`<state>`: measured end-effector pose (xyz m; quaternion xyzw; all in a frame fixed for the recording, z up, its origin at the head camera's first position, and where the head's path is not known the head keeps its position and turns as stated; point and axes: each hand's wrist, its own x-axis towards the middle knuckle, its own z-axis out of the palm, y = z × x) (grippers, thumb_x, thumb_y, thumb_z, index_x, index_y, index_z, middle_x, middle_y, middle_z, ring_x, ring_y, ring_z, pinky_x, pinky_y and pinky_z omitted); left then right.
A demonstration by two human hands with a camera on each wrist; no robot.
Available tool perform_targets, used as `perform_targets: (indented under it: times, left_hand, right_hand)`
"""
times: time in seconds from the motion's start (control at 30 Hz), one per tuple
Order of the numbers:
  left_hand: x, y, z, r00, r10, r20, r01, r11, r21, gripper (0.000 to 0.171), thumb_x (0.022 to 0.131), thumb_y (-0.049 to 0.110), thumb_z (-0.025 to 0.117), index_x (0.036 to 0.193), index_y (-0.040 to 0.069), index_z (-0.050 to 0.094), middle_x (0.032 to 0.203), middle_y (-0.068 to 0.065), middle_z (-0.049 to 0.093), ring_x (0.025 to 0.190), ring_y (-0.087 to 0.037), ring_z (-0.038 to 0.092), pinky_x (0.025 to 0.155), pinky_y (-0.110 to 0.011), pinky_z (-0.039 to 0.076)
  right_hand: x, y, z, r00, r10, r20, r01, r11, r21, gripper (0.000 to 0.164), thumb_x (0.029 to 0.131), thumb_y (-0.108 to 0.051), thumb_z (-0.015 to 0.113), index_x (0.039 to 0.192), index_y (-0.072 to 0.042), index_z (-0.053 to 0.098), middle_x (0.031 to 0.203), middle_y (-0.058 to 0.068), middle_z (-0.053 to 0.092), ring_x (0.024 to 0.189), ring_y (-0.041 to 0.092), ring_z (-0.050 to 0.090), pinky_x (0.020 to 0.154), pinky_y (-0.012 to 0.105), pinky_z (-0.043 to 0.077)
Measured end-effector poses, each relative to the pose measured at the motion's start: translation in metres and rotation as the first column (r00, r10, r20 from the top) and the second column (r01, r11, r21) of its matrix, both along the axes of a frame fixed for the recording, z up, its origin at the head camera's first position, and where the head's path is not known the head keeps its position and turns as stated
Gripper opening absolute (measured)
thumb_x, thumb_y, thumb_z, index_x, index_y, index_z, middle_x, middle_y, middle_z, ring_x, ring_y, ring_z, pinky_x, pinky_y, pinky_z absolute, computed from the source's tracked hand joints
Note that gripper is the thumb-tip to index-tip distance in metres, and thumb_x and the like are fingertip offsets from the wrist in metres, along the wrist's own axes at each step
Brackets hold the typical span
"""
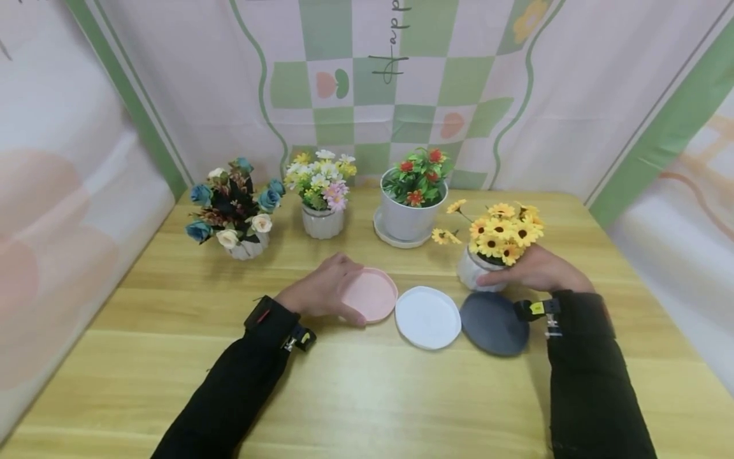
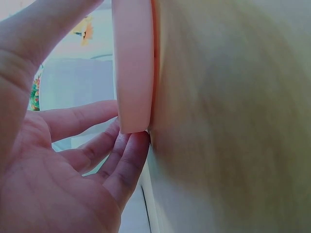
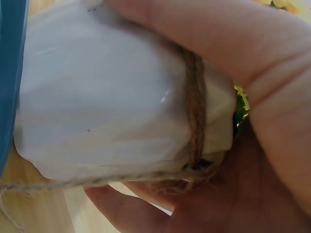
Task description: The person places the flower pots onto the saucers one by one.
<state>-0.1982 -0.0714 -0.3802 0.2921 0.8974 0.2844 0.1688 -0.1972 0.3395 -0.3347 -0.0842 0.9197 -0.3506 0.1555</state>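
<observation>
My left hand [image 1: 322, 290] holds a round pink saucer [image 1: 371, 294] by its left side, thumb at the near edge and fingers at the far edge. In the left wrist view, fingertips touch the rim of the saucer, which stays low over the tabletop. My right hand [image 1: 541, 269] grips a white flowerpot [image 1: 471, 271] of yellow daisies [image 1: 499, 233], thumb across its near side. Brown twine [image 3: 196, 107] circles the pot's upper part in the right wrist view, a loose end trailing. Just in front of the pot lies a dark grey saucer [image 1: 496, 324]; a white saucer [image 1: 427, 317] sits between it and the pink one.
Along the back of the wooden table [image 1: 367, 395] stand a pot of blue and cream roses [image 1: 248, 245], a pot of white and pink flowers [image 1: 323, 223], and a red-flowered plant in a white pot [image 1: 410, 220] on its own saucer. A patterned curtain [image 1: 378, 121] hangs behind.
</observation>
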Motion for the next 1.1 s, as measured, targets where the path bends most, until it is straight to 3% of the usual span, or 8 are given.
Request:
perform_targets:
  times: [0.27, 0.67, 1.1]
  left_hand:
    - [0.001, 0.000, 0.001, 1.000, 0.008, 0.014, -0.008, 1.000, 0.004, 0.106, 0.074, 0.050, 0.095, 0.156, 0.003, 0.048, 0.147, -0.014, 0.048, 0.131, -0.027, 0.049, 0.114, -0.048, 0.051]
    - [0.002, 0.000, 0.002, 0.999, 0.015, 0.030, -0.016, 1.000, 0.019, 0.104, 0.074, 0.046, 0.095, 0.157, 0.003, 0.048, 0.147, -0.013, 0.048, 0.131, -0.027, 0.048, 0.115, -0.048, 0.050]
    - [0.002, 0.001, 0.002, 1.000, 0.016, 0.024, -0.016, 1.000, 0.011, 0.105, 0.074, 0.046, 0.096, 0.157, 0.003, 0.048, 0.148, -0.014, 0.048, 0.133, -0.028, 0.048, 0.116, -0.048, 0.049]
  right_hand:
    - [0.001, -0.009, 0.001, 1.000, 0.016, 0.003, -0.016, 0.999, -0.050, 0.103, 0.081, -0.031, 0.093, 0.160, -0.008, 0.031, 0.157, 0.020, 0.048, 0.145, 0.041, 0.045, 0.125, 0.066, 0.030]
    - [0.003, -0.020, 0.002, 0.999, 0.042, -0.008, -0.042, 0.999, -0.024, 0.096, 0.081, -0.036, 0.093, 0.156, -0.009, 0.040, 0.154, 0.018, 0.052, 0.143, 0.040, 0.049, 0.123, 0.064, 0.033]
    - [0.002, -0.032, 0.000, 0.997, 0.080, -0.019, -0.081, 0.995, -0.055, 0.103, 0.079, -0.033, 0.094, 0.160, -0.008, 0.035, 0.160, 0.019, 0.045, 0.149, 0.042, 0.041, 0.128, 0.066, 0.026]
